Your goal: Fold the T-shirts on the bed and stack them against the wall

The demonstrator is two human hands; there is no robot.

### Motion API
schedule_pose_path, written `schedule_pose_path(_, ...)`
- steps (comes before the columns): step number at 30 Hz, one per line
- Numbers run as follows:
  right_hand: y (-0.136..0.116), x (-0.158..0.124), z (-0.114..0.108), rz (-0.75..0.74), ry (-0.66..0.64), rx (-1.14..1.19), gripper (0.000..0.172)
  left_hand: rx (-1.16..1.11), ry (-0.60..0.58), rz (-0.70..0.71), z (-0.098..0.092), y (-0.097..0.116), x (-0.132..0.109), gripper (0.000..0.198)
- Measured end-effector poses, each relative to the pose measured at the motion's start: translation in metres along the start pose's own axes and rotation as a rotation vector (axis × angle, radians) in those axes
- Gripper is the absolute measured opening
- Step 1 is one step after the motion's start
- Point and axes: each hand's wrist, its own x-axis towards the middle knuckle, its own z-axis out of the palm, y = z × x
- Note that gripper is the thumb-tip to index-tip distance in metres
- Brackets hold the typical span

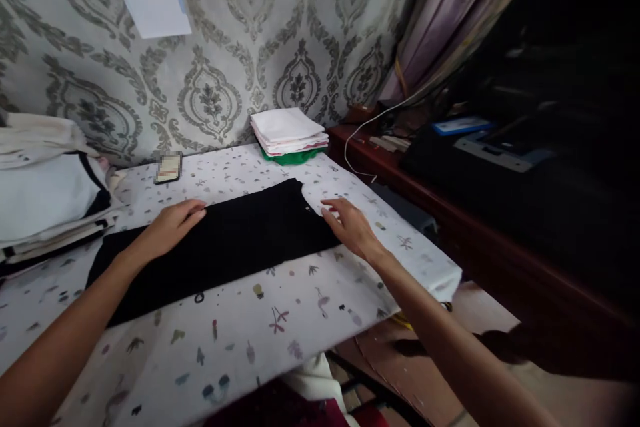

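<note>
A black garment (pixel 235 233), folded into a long strip, lies flat across the patterned tablecloth (pixel 310 307). A curved cut-out, like a neckline, shows at its right end, with a small light mark beside it. My left hand (pixel 176 223) is over the garment's far edge, left of its middle, fingers stretched out and thumb apart. At the right end, beside the curved edge, my right hand (pixel 350 223) hovers or rests with fingers loosely bent and apart. Nothing shows in either hand. Whether the fingertips touch the cloth I cannot tell.
Folded clothes (pixel 45 180) are piled at the left. A phone (pixel 169 167) lies near the wall. Behind the garment stands a stack of folded white cloths (pixel 289 127) with a green one underneath. To the right, a white cable (pixel 346 147) hangs over a dark red wooden surface (pixel 360 150).
</note>
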Motion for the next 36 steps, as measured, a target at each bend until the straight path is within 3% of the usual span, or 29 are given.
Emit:
schedule_pose_path(4, 0.015, -0.034, -0.013, 0.186, -0.055, -0.103, 0.038, -0.144, -0.104, 0.084, 0.04, 0.06, 0.084, 0.039)
schedule_pose_path(8, 0.007, -0.042, -0.015, 0.277, -0.095, -0.136, 0.034, -0.123, -0.176, 0.062, 0.088, 0.1, 0.157, 0.033)
schedule_pose_path(11, 0.003, -0.036, -0.014, 0.308, -0.104, -0.135, 0.026, -0.131, -0.226, 0.042, 0.112, 0.114, 0.192, 0.036)
schedule_pose_path(15, 0.007, -0.027, -0.01, 0.304, -0.099, -0.043, 0.018, -0.181, -0.281, 0.004, 0.117, 0.118, 0.211, 0.034)
schedule_pose_path(20, -0.006, -0.025, -0.006, 0.286, 0.01, 0.306, 0.018, -0.289, -0.282, -0.024, 0.092, 0.117, 0.2, 0.026)
schedule_pose_path(25, -0.065, -0.028, -0.001, 0.116, 0.096, 0.453, 0.015, -0.476, -0.227, -0.018, 0.044, 0.09, 0.162, 0.028)
schedule_pose_path(30, -0.127, -0.03, 0.037, -0.245, -0.012, 0.305, 0.006, -0.787, -0.236, -0.253, 0.013, 0.03, 0.106, 0.046)
schedule_pose_path(33, -0.149, -0.034, 0.069, -0.477, -0.158, 0.072, 0.01, -0.954, -0.231, -0.431, 0.017, 0.002, 0.077, 0.036)
schedule_pose_path(36, -0.157, -0.041, 0.089, -0.603, -0.255, -0.139, 0.012, -1.068, -0.167, -0.536, 0.026, -0.01, 0.062, 0.017)
